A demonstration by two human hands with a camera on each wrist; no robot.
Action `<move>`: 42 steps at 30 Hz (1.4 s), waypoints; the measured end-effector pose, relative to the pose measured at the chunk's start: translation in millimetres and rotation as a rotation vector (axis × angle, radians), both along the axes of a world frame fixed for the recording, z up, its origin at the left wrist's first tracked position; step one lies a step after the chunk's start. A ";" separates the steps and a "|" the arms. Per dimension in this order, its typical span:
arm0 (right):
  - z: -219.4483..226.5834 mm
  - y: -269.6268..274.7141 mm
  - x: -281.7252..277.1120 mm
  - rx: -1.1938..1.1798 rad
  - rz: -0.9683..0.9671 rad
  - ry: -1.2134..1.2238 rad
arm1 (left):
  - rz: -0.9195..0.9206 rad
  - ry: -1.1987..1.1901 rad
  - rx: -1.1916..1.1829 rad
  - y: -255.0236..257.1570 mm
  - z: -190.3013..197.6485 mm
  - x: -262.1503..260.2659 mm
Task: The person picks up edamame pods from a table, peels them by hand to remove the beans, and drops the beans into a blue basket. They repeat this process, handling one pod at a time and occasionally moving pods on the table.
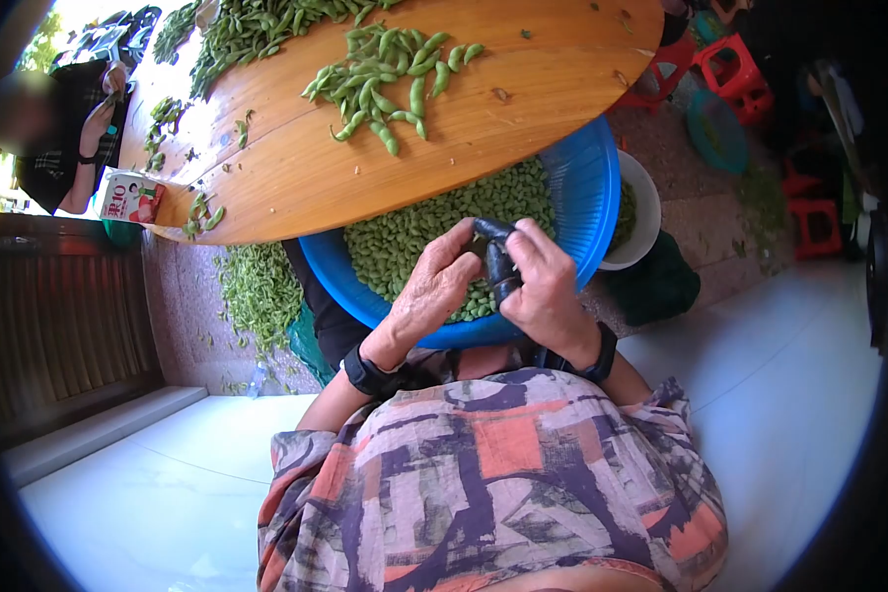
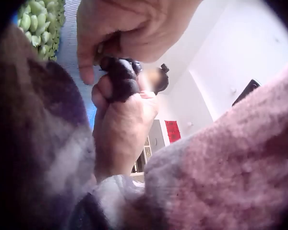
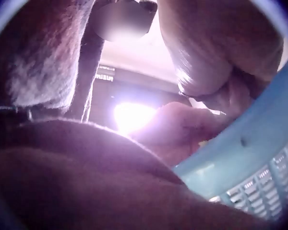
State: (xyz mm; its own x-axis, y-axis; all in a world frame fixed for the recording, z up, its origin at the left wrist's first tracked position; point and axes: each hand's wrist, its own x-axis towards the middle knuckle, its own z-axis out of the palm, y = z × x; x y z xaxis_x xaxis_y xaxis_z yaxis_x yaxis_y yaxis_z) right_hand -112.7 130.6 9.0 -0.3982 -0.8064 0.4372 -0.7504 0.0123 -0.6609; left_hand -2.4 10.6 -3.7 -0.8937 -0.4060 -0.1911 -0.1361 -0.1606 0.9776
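Both hands meet over a blue plastic basket [image 1: 610, 197] that is full of shelled green soybeans [image 1: 405, 232]. My left hand [image 1: 430, 281] has its thumb and forefinger bent together. A small greenish piece, seemingly a soybean pod [image 2: 101, 49], shows at its fingertips in the left wrist view, mostly hidden by the fingers. From the other side my right hand [image 1: 548, 286] pinches in at the same spot. Black coverings [image 1: 503, 268] wrap its thumb and a finger. In the right wrist view, the basket wall [image 3: 221, 153] rises beside dark, blurred hands.
A wooden table [image 1: 533, 99] carries a pile of soybean pods [image 1: 385, 74], a larger heap [image 1: 242, 39] and a printed carton [image 1: 131, 197]. Pods [image 1: 257, 296] lie on the floor at left. A white bucket [image 1: 641, 212] and red stools [image 1: 730, 74] stand at right. Another person [image 1: 64, 138] sits at left.
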 end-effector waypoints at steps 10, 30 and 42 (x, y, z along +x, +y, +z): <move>7.7 9.5 -31.6 -0.044 0.227 -1.180 | -0.020 0.118 0.374 -3.7 -0.1 3.2; -2.3 9.6 -23.7 0.082 0.265 -1.155 | -0.044 0.177 0.896 -2.5 -24.5 3.1; 0.0 3.5 -15.4 0.264 0.072 -0.743 | 0.041 -0.124 -0.276 -2.0 -0.7 7.9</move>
